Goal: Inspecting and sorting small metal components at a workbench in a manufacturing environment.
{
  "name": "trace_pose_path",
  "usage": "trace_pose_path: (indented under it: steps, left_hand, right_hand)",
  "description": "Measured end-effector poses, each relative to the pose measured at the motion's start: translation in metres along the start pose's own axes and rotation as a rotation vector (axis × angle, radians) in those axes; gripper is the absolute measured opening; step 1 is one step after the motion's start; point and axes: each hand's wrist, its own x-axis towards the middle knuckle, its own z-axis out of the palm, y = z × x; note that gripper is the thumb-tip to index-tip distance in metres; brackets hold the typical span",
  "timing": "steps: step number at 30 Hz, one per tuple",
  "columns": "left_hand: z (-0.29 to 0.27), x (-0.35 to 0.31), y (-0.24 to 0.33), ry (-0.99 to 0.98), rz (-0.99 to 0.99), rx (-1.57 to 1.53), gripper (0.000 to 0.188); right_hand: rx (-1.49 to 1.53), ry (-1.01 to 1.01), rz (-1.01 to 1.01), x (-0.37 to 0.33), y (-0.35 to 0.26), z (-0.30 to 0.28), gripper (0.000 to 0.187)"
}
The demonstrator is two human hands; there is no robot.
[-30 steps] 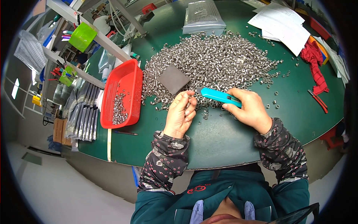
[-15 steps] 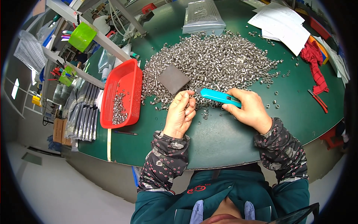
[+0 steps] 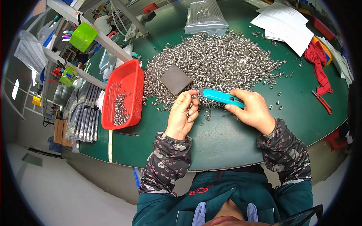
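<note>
My right hand (image 3: 253,111) is closed round a teal utility knife (image 3: 220,97), whose short blade (image 3: 201,91) points left. My left hand (image 3: 182,114) is closed, palm turned up, with a small shiny metal ring pinched at the fingertips just left of the blade. Another bit of metal shows among its curled lower fingers. Whether the blade touches the ring is too small to tell. Beyond both hands spreads a large heap of small metal rings (image 3: 215,60). On the heap's near left side lies a dark grey square block (image 3: 175,80).
A red plastic basket (image 3: 136,88) with some rings stands left of the heap. A pen (image 3: 127,134) lies near it. At the right are red-handled pliers (image 3: 321,101), a red cloth (image 3: 316,64) and white papers (image 3: 283,26). A bagged stack (image 3: 206,17) lies at the back.
My left index finger has straightened slightly toward the blade, and its other fingers have shifted a little. The knife and my right hand stay almost where they were.
</note>
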Motion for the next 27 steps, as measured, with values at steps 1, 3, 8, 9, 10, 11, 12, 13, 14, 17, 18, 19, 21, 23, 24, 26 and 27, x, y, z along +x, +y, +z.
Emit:
trace_pose_path:
  steps: [1, 3, 8, 9, 10, 11, 12, 13, 14, 17, 18, 19, 21, 23, 24, 26, 27]
  left_hand:
    - [0.000, 0.000, 0.000, 0.001, 0.002, 0.009, 0.019]
    - [0.000, -0.001, -0.001, 0.009, 0.005, 0.015, 0.019]
    - [0.001, -0.002, -0.003, 0.003, 0.004, -0.008, 0.015]
    - [-0.001, 0.000, -0.004, -0.020, 0.014, 0.002, 0.014]
    - [0.003, 0.000, -0.002, -0.025, 0.005, 0.016, 0.013]
    - [0.003, -0.001, -0.002, -0.062, -0.006, 0.006, 0.013]
    - [0.004, -0.002, 0.000, -0.080, -0.023, 0.011, 0.011]
    - [0.005, -0.001, 0.001, -0.107, -0.038, 0.017, 0.010]
    - [0.006, 0.000, 0.000, -0.121, -0.043, -0.038, 0.008]
    - [0.021, -0.006, -0.005, -0.076, -0.085, -0.030, 0.011]
    - [0.022, -0.006, -0.008, -0.080, -0.093, -0.027, 0.011]
    - [0.023, -0.005, -0.011, -0.105, -0.121, 0.109, 0.013]
    - [0.032, -0.007, -0.017, -0.119, -0.194, 0.384, 0.017]
    - [0.048, -0.009, -0.026, -0.164, -0.147, 0.814, 0.017]
    - [0.050, -0.008, -0.036, -0.233, 0.087, 1.184, 0.016]
    - [0.065, -0.012, -0.043, -0.262, 0.217, 1.565, 0.015]
    - [0.075, -0.014, -0.044, -0.247, 0.170, 1.745, 0.015]
  right_hand:
    - [0.002, -0.002, 0.001, 0.000, -0.001, -0.001, 0.025]
    - [0.002, -0.004, 0.001, -0.001, 0.000, 0.000, 0.025]
    - [0.019, 0.005, 0.010, -0.003, 0.002, 0.001, 0.025]
    - [0.023, 0.046, -0.023, 0.000, 0.004, 0.001, 0.025]
    - [0.027, 0.084, -0.050, 0.000, 0.005, 0.001, 0.025]
    - [0.049, 0.105, -0.047, 0.000, 0.004, -0.001, 0.026]
    - [0.064, 0.120, -0.031, 0.001, 0.006, -0.001, 0.026]
    - [0.076, 0.143, -0.018, 0.003, 0.009, -0.001, 0.026]
    - [0.094, 0.141, 0.014, 0.005, 0.008, -0.003, 0.026]
    - [0.154, 0.231, -0.023, 0.005, 0.013, -0.002, 0.027]
    - [0.153, 0.230, -0.001, 0.006, 0.012, -0.004, 0.027]
    - [0.151, 0.233, 0.010, 0.006, 0.013, -0.005, 0.027]
    - [0.190, 0.256, 0.020, 0.008, 0.013, -0.008, 0.027]
    - [0.165, 0.291, 0.013, 0.009, 0.019, -0.008, 0.028]
    - [0.167, 0.311, 0.011, 0.009, 0.021, -0.007, 0.029]
    - [0.163, 0.327, 0.011, 0.008, 0.023, -0.007, 0.030]
    - [0.161, 0.331, 0.016, 0.008, 0.023, -0.008, 0.030]
